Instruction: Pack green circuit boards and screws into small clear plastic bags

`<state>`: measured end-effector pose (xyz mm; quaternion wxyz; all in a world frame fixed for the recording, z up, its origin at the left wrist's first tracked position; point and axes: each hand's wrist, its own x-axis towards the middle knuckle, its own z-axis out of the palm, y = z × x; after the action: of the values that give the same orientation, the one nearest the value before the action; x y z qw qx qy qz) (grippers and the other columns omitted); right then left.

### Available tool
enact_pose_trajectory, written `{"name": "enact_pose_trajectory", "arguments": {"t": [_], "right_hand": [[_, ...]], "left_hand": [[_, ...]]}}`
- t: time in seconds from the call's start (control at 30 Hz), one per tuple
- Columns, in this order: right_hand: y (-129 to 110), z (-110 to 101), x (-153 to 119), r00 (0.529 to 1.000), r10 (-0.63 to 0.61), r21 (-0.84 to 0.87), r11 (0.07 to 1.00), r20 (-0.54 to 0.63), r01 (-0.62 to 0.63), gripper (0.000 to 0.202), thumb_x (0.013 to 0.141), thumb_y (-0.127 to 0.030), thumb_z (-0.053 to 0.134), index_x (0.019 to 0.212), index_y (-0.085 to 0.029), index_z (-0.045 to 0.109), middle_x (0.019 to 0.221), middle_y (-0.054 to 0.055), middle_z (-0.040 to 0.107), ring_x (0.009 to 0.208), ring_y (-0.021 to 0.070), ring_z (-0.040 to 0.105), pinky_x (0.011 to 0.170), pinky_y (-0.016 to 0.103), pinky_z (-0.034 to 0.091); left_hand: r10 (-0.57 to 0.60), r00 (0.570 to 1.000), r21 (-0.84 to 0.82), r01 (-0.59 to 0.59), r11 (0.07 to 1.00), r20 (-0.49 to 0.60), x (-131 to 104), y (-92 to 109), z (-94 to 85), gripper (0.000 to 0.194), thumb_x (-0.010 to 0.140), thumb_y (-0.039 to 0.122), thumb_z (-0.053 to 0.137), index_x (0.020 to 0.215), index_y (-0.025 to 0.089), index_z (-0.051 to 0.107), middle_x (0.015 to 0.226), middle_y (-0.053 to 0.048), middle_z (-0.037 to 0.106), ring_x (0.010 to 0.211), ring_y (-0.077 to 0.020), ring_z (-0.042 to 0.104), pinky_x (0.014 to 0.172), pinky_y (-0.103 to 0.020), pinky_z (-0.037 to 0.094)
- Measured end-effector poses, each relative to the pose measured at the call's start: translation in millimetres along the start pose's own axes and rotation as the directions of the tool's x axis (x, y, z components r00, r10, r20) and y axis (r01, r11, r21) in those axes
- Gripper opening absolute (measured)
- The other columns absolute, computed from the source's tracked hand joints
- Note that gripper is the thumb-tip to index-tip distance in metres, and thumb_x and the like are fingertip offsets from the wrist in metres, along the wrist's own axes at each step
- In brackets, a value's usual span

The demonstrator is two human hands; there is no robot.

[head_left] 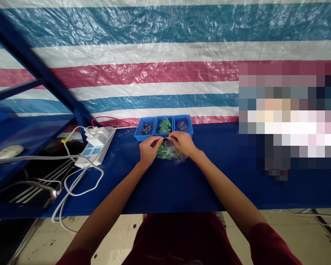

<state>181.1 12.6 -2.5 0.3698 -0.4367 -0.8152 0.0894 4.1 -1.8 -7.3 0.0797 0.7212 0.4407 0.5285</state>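
Note:
My left hand [149, 150] and my right hand [183, 142] face each other above the blue table, just in front of three joined blue bins. Fingers and thumbs on both sides are pinched on the top edge of a small clear plastic bag [166, 138]. Below it lie green pieces in clear plastic [164, 153] and a clear bag with small metal parts [179, 158]; where one bag ends and another begins is hard to tell. The left bin [138, 137] contains screw-like metal parts [147, 129], the middle one green pieces [164, 126], the right one clear plastic items [182, 126].
A white power strip [100, 152] with plugged-in adapters and looping white cables [71, 184] takes up the table's left side. Blue metal frame bars [41, 70] rise there. A striped plastic sheet [160, 73] hangs behind the bins. The right side is partly pixelated.

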Motion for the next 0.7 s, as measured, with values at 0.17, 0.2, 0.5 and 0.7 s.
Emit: {"name": "enact_pose_trajectory", "arguments": {"t": [0.17, 0.2, 0.5, 0.7], "right_hand": [[-6.0, 4.5, -2.4, 0.998, 0.055, -0.021, 0.998, -0.044, -0.056, 0.017, 0.092, -0.025, 0.049, 0.082, -0.018, 0.061, 0.077, 0.003, 0.066, 0.071, 0.0163, 0.059, 0.063, 0.024, 0.035], [-6.8, 6.2, -4.6, 0.997, 0.059, -0.013, 0.998, -0.056, -0.060, 0.017, 0.092, -0.026, 0.049, 0.082, -0.018, 0.060, 0.077, 0.003, 0.066, 0.071, 0.0162, 0.059, 0.063, 0.024, 0.035], [-10.1, 16.6, -16.2, 0.993, 0.076, 0.009, 0.997, -0.089, -0.076, 0.031, 0.095, -0.036, 0.043, 0.075, -0.018, 0.059, 0.068, 0.002, 0.063, 0.064, 0.0137, 0.057, 0.061, 0.023, 0.034], [-6.4, 14.4, -23.2, 0.973, 0.100, -0.052, 0.992, -0.209, -0.113, 0.040, 0.097, -0.038, 0.035, 0.072, -0.017, 0.058, 0.062, 0.003, 0.060, 0.058, 0.0127, 0.054, 0.056, 0.023, 0.031]], "left_hand": [[0.006, 0.999, 0.003, -0.006, 1.000, -0.054, -1.5, 3.6, 0.1, 0.020, 0.082, 0.034, 0.063, 0.079, 0.016, 0.072, 0.072, -0.003, 0.070, 0.057, -0.0120, 0.058, 0.057, -0.024, 0.047], [-0.003, 0.999, -0.012, 0.002, 1.000, -0.051, -1.6, 3.5, 0.4, 0.020, 0.082, 0.034, 0.062, 0.079, 0.017, 0.072, 0.073, -0.003, 0.071, 0.058, -0.0123, 0.059, 0.058, -0.024, 0.048], [-0.208, 0.972, -0.340, 0.233, 0.911, 0.109, 3.3, -2.8, 4.7, 0.022, 0.079, 0.037, 0.065, 0.085, 0.016, 0.069, 0.087, -0.006, 0.070, 0.073, -0.0150, 0.064, 0.061, -0.023, 0.051], [-0.126, 0.986, -0.303, 0.155, 0.940, 0.113, 3.8, -2.8, -1.6, 0.023, 0.091, 0.036, 0.049, 0.093, 0.017, 0.062, 0.076, -0.002, 0.065, 0.060, -0.0102, 0.059, 0.061, -0.022, 0.050]]}}
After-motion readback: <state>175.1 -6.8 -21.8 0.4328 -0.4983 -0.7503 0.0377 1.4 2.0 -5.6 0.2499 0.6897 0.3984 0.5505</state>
